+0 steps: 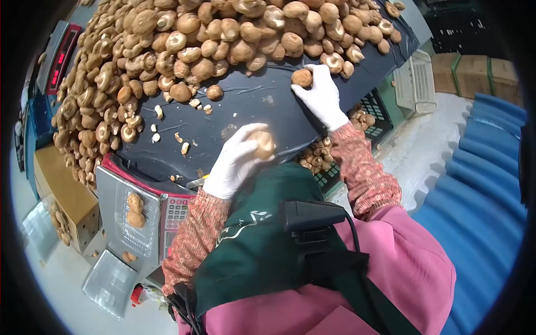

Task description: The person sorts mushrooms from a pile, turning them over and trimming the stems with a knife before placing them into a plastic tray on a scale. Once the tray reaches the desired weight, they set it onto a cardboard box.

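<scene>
The gloved left hand holds a blurred, pale mushroom before the green apron. The gloved right hand has thumb and fingers around a browner mushroom, possibly resting on the dark counter. Beyond spreads the mushroom pile; leftward, a scale bears a clear tray.

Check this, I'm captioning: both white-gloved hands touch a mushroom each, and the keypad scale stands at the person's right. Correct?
No: in the head view, the keypad scale stands at the person's left. The rest holds: white-gloved left hand and right hand, each touching a mushroom.
</scene>
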`<control>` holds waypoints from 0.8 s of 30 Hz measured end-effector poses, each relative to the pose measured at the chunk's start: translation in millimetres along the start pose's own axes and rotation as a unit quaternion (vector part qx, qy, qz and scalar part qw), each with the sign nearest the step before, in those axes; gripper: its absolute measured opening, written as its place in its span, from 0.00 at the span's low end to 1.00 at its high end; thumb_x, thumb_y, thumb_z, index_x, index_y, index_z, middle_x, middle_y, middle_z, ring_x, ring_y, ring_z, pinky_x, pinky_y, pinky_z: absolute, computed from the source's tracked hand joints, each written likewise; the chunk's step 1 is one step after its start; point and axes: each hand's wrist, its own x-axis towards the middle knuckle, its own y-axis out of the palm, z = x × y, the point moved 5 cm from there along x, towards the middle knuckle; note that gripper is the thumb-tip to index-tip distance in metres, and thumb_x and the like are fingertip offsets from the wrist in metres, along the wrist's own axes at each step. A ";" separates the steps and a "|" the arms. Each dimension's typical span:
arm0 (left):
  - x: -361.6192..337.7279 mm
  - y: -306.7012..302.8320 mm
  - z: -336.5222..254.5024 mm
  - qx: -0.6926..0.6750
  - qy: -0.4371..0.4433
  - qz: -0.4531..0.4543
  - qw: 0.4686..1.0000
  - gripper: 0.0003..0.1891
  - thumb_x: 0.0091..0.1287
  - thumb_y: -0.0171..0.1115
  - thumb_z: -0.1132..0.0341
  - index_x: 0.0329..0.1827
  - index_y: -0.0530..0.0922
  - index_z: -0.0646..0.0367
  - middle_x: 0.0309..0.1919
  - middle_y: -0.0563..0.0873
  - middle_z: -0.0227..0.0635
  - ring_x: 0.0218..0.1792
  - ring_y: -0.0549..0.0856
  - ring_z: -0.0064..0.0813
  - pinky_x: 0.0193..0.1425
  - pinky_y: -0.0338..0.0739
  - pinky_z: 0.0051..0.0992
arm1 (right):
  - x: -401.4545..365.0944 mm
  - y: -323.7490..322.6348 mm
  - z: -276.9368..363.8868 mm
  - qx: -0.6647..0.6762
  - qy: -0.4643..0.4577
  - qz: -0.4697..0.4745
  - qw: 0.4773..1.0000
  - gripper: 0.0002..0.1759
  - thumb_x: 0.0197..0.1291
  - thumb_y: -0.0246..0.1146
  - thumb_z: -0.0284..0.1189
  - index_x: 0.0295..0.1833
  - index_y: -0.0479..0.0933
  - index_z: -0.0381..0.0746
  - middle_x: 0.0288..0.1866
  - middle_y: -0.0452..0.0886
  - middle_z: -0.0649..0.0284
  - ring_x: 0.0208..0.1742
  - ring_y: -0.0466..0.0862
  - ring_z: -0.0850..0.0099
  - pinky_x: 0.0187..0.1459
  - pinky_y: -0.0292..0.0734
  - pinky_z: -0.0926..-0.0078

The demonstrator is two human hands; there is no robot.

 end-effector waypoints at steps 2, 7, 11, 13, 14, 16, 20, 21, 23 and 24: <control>-1.4 -2.0 -3.6 0.002 0.011 -0.007 1.000 0.30 0.68 0.64 0.62 0.71 0.69 0.65 0.58 0.80 0.44 0.57 0.84 0.36 0.60 0.83 0.36 | 1.1 9.2 -5.6 0.227 0.047 0.069 0.970 0.39 0.53 0.75 0.32 0.69 0.68 0.36 0.58 0.79 0.57 0.58 0.82 0.65 0.60 0.78 0.68; 1.0 1.7 -4.0 -0.010 0.020 -0.001 1.000 0.32 0.66 0.65 0.63 0.72 0.68 0.66 0.59 0.80 0.45 0.59 0.83 0.37 0.61 0.82 0.36 | -17.3 -13.4 39.3 0.609 0.141 0.197 0.755 0.42 0.53 0.73 0.23 0.73 0.64 0.34 0.66 0.76 0.58 0.66 0.78 0.69 0.69 0.71 0.71; 0.6 5.3 -3.6 -0.013 0.018 0.012 1.000 0.32 0.66 0.65 0.64 0.72 0.67 0.66 0.61 0.79 0.46 0.61 0.82 0.38 0.62 0.82 0.38 | -23.8 -15.7 45.9 0.669 0.157 0.223 0.691 0.52 0.47 0.81 0.29 0.75 0.60 0.34 0.70 0.73 0.51 0.70 0.77 0.60 0.73 0.71 0.62; -0.7 7.5 -6.0 -0.011 0.011 0.009 1.000 0.32 0.67 0.65 0.65 0.73 0.67 0.66 0.62 0.79 0.46 0.61 0.82 0.38 0.62 0.82 0.39 | -26.3 -19.3 53.8 0.686 0.166 0.221 0.674 0.54 0.45 0.81 0.29 0.76 0.59 0.33 0.69 0.74 0.50 0.69 0.78 0.57 0.73 0.72 0.62; -1.1 7.8 -6.2 -0.013 0.008 0.009 1.000 0.32 0.66 0.65 0.66 0.73 0.67 0.66 0.63 0.78 0.47 0.62 0.82 0.39 0.63 0.82 0.40 | -26.9 -21.0 56.6 0.678 0.167 0.226 0.679 0.54 0.45 0.81 0.29 0.76 0.59 0.33 0.69 0.74 0.50 0.69 0.78 0.58 0.73 0.72 0.62; -0.5 9.1 -5.6 -0.018 0.001 0.013 1.000 0.33 0.66 0.66 0.67 0.74 0.66 0.66 0.64 0.78 0.47 0.62 0.82 0.39 0.63 0.82 0.41 | -28.8 -24.4 59.2 0.661 0.170 0.236 0.692 0.52 0.45 0.81 0.30 0.75 0.61 0.33 0.69 0.74 0.51 0.69 0.78 0.59 0.72 0.72 0.63; 3.0 7.7 1.7 -0.008 0.004 0.038 0.999 0.32 0.72 0.60 0.57 0.74 0.65 0.66 0.65 0.77 0.49 0.63 0.81 0.43 0.63 0.82 0.44 | -38.5 -30.1 65.9 0.581 0.109 0.262 0.763 0.42 0.53 0.74 0.25 0.73 0.65 0.34 0.67 0.76 0.56 0.66 0.79 0.67 0.71 0.72 0.68; 4.0 8.7 2.0 -0.019 0.001 0.049 0.999 0.32 0.74 0.57 0.54 0.74 0.65 0.66 0.65 0.76 0.50 0.63 0.81 0.44 0.62 0.82 0.45 | -40.0 -35.3 74.8 0.527 0.090 0.275 0.799 0.41 0.54 0.74 0.26 0.73 0.66 0.35 0.66 0.77 0.56 0.66 0.79 0.67 0.70 0.72 0.68; 4.6 8.2 4.3 -0.067 -0.022 0.050 0.996 0.33 0.77 0.51 0.47 0.73 0.66 0.67 0.65 0.77 0.51 0.63 0.81 0.45 0.59 0.84 0.46 | -41.4 -41.6 94.1 0.390 -0.016 0.300 0.870 0.37 0.56 0.74 0.27 0.71 0.69 0.36 0.64 0.78 0.56 0.65 0.79 0.67 0.68 0.73 0.68; 5.6 7.6 6.6 -0.105 -0.043 0.040 0.993 0.35 0.77 0.47 0.44 0.72 0.67 0.68 0.64 0.77 0.51 0.63 0.81 0.46 0.57 0.85 0.46 | -45.4 -45.3 111.0 0.349 -0.035 0.327 0.878 0.35 0.55 0.74 0.26 0.70 0.71 0.37 0.61 0.79 0.56 0.64 0.80 0.68 0.66 0.74 0.68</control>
